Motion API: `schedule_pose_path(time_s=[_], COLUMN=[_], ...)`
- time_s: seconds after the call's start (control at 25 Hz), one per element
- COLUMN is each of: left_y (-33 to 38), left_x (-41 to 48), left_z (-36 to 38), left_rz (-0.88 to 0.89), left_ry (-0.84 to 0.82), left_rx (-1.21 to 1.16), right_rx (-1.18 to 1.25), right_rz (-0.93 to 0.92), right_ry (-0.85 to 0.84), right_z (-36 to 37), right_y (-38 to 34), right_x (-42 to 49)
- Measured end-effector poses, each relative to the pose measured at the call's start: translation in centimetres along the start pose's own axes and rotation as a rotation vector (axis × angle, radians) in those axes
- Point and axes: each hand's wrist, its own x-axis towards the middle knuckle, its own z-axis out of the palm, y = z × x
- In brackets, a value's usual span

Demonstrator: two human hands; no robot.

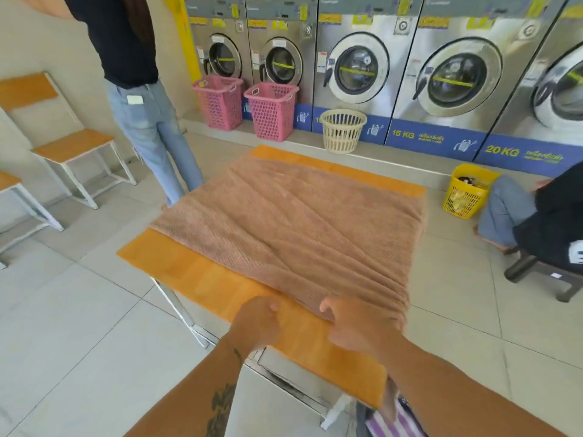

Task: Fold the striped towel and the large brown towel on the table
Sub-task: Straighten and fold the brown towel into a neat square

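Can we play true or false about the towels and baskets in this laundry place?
The brown towel lies spread out on the orange table. True.
The right hand grips the brown towel's near corner. True.
There are three pink baskets. False: there are two, the left pink basket and the right pink basket.
The striped towel lies on top of the table. False: the striped towel is low down, below the table's near corner.

Laundromat w/ row of washers [358,67], baskets [271,111]
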Motion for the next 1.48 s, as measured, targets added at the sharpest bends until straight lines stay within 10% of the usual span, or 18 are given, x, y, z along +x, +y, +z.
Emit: schedule_pose_path(time_s=[0.28,0.6,0.88,1.48], left_y=[-5.4,-4.1,-2.0,-2.1], left_x=[8.2,13.0,14.3,9.0], left_z=[-6.6,-7.9,-6.3,-12.8], left_rz=[0.199,0.413,0.318,0.446], left_ry=[-0.039,-0.039,-0.105,0.435], left_rx=[0.429,0.458,0.518,0.436], right_rx=[-0.416,-0.279,0.348,-0.068], right_rz=[0.360,0.436,0.366,-0.167], right_ry=[0.192,0.213,0.181,0.295], right_z=[0.8,-0.1,-5.4,-2.5], right_y=[-4.9,-3.5,-2.4,-6.9], right_x=[4.2,3.6,4.2,5.7])
